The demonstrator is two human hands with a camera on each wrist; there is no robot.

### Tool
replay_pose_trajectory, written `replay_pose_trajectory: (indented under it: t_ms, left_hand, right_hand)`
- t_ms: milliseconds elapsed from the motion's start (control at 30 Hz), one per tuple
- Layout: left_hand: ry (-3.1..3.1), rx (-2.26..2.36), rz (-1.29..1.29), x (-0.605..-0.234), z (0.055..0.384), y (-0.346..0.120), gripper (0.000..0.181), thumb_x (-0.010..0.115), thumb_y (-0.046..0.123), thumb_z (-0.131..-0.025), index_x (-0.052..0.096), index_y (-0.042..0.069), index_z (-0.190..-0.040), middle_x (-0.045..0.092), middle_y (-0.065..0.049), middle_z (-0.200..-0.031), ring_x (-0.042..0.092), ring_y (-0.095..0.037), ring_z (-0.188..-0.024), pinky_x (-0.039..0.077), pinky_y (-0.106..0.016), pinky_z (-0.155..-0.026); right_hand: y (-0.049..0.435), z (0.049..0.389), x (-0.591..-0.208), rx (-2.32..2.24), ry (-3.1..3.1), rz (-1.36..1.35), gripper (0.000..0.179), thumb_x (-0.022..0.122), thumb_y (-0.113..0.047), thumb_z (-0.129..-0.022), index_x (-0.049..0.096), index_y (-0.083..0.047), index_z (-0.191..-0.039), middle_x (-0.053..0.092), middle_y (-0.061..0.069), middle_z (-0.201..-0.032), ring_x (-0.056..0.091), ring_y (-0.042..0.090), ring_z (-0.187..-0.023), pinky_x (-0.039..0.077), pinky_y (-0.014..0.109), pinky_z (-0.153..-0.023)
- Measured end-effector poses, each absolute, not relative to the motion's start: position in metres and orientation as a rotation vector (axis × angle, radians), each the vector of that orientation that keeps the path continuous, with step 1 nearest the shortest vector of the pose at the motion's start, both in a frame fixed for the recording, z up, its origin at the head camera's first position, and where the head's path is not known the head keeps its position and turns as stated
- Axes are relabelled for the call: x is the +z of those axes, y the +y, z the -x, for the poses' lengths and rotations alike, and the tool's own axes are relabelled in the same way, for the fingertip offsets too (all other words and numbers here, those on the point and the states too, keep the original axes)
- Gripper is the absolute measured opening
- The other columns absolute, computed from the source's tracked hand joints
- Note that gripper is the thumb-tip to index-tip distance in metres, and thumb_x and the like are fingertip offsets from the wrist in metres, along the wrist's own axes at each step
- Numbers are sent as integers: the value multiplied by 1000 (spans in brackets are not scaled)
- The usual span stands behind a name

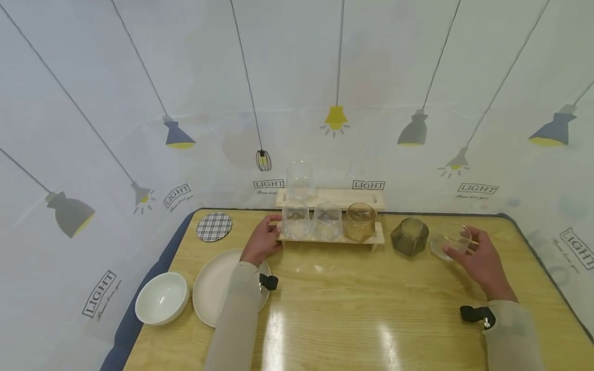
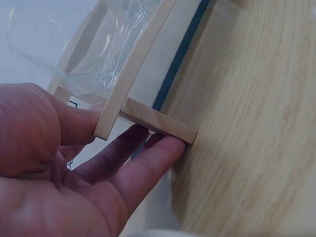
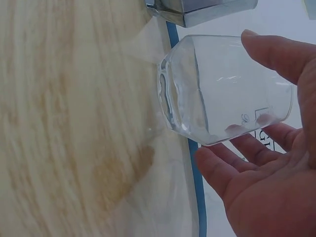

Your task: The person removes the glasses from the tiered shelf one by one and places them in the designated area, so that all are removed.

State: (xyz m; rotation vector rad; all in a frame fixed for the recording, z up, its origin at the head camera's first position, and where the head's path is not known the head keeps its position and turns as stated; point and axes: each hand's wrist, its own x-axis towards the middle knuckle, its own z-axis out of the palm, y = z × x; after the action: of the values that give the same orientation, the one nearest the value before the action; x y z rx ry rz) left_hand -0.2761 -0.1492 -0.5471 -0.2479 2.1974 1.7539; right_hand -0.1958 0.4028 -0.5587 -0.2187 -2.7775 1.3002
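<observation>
A two-tier wooden rack (image 1: 331, 197) stands at the back of the table. My left hand (image 1: 263, 239) holds its left end; in the left wrist view the thumb lies at the end of a slat (image 2: 136, 69) and the fingers touch the rack's leg (image 2: 160, 121). On the lower tier sit two clear glasses, one at left (image 1: 295, 220) and one mid-tier (image 1: 328, 221), beside an amber glass (image 1: 360, 222). Another clear glass (image 1: 300, 180) is on the upper tier. To the right, my right hand (image 1: 482, 260) grips a clear faceted glass (image 3: 227, 89) between thumb and fingers, next to a smoky grey glass (image 1: 410, 237).
At the left of the wooden table (image 1: 334, 319) are a white bowl (image 1: 162, 299), a cream plate (image 1: 215, 288) partly under my left forearm, and a round checked coaster (image 1: 214, 227). A lamp-patterned wall covering (image 1: 297, 77) rises behind the table.
</observation>
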Motion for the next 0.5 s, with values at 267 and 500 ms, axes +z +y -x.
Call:
replay_pose_trajectory:
  t_ms: [267, 500]
  left_hand:
    - [2183, 1779, 231, -547, 276, -149, 38, 46, 16, -114, 50, 21, -151, 57, -18, -146, 65, -29, -120, 60, -41, -84]
    - [2186, 1785, 222, -547, 276, -150, 37, 46, 15, -114, 50, 20, -151, 58, -18, -145, 65, -28, -116, 60, -40, -83]
  right_hand:
    - [400, 193, -548, 1307, -2696, 235, 95, 77, -41, -97, 24, 2, -163, 41, 31, -156, 43, 53, -143, 45, 7, -103]
    - [401, 189, -534, 1301, -2639, 243, 84, 76, -41, -98, 34, -4, -161, 44, 22, -158, 44, 26, -150, 40, 0, -100]
